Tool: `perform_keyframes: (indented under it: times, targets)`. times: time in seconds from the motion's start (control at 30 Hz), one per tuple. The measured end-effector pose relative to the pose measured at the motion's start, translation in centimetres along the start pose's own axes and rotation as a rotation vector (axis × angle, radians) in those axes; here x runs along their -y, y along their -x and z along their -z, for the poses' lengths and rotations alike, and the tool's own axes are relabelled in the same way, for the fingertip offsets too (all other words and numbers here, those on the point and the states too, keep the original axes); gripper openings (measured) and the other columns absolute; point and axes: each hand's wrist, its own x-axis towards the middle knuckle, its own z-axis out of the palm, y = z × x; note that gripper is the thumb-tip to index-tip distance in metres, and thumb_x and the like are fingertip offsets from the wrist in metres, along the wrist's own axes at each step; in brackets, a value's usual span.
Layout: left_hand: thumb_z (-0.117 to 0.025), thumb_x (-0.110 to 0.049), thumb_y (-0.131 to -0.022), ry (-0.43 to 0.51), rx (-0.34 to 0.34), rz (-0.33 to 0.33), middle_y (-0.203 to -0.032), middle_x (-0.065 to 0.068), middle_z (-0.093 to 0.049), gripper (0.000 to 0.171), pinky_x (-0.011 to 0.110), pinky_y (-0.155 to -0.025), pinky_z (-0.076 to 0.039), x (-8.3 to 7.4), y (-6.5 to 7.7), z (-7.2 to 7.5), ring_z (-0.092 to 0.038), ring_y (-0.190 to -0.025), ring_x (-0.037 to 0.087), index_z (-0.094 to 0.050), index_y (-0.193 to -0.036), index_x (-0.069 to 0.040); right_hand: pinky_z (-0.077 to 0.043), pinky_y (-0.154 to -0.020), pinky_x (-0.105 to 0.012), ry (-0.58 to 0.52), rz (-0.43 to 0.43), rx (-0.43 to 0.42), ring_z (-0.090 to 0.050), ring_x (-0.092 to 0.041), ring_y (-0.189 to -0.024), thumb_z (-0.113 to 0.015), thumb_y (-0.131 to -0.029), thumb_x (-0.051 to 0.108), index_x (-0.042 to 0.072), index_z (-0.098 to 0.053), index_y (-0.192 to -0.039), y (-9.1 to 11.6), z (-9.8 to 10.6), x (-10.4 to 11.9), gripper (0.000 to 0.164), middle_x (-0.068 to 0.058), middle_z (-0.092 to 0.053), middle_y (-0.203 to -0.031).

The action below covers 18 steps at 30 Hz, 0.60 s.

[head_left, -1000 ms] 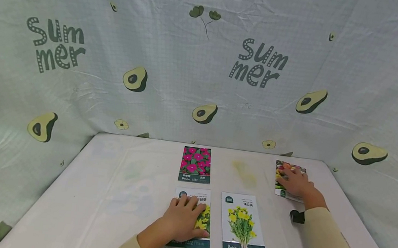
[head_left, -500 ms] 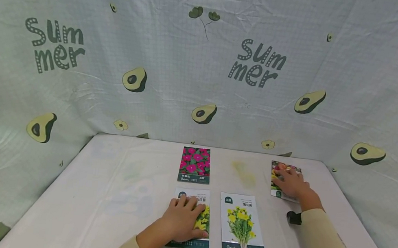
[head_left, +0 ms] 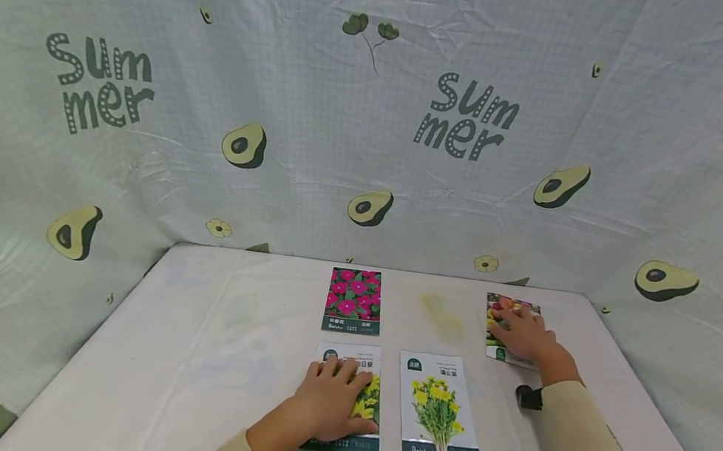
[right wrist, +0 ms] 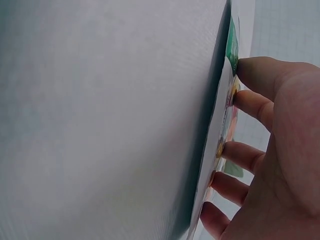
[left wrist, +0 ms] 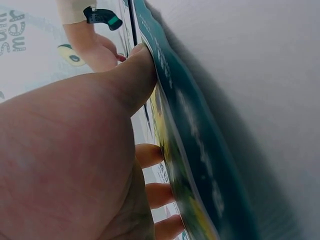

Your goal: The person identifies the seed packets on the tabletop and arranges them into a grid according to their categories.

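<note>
My left hand [head_left: 331, 403] rests with spread fingers on a seed packet with yellow flowers [head_left: 368, 403], near the table's front. In the left wrist view its thumb and fingertips press on the face of that packet [left wrist: 200, 150]. At the back right, my right hand [head_left: 523, 335] lies on a seed packet with a colourful print [head_left: 499, 301]. In the right wrist view the fingertips touch the packet's face [right wrist: 231, 100], and its lower edge stands slightly off the table. The hands hide much of both packets.
A dandelion seed packet [head_left: 440, 413] lies just right of my left hand. Behind lies a packet with pink flowers [head_left: 354, 295]. All are on a white-covered table [head_left: 186, 354], with a printed cloth [head_left: 320, 117] hanging behind its back edge.
My right hand has slid the colourful packet a short way to the left across the table. My left hand and the other packets stay where they were.
</note>
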Motion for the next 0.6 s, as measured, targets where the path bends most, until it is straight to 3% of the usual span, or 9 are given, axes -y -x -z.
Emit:
perform_keyframes:
  times: [0.4,0.6]
  targets:
    - [-0.058,-0.077,-0.087,0.024,0.008,0.006,-0.147,0.004,-0.047,0.081,0.055,-0.105,-0.038,-0.2,0.27,0.61,-0.041,-0.129,0.03,-0.047,-0.151,-0.028,-0.02,-0.107,-0.08,0.001,0.017,0.002,-0.016,-0.064,-0.144,-0.047,-0.105,0.053,0.009,-0.04,-0.156,-0.2,-0.17,0.29,0.068,-0.035,-0.02,-0.16]
    - [-0.056,-0.08,-0.086,0.013,-0.012,0.004,-0.146,0.004,-0.047,0.082,0.054,-0.104,-0.038,0.0,-0.03,-0.03,-0.042,-0.128,0.03,-0.047,-0.151,-0.03,-0.024,-0.106,-0.079,0.008,0.02,-0.011,-0.02,-0.063,-0.143,-0.049,-0.105,0.049,0.008,-0.043,-0.154,0.39,0.02,1.0,0.064,-0.034,-0.026,-0.158]
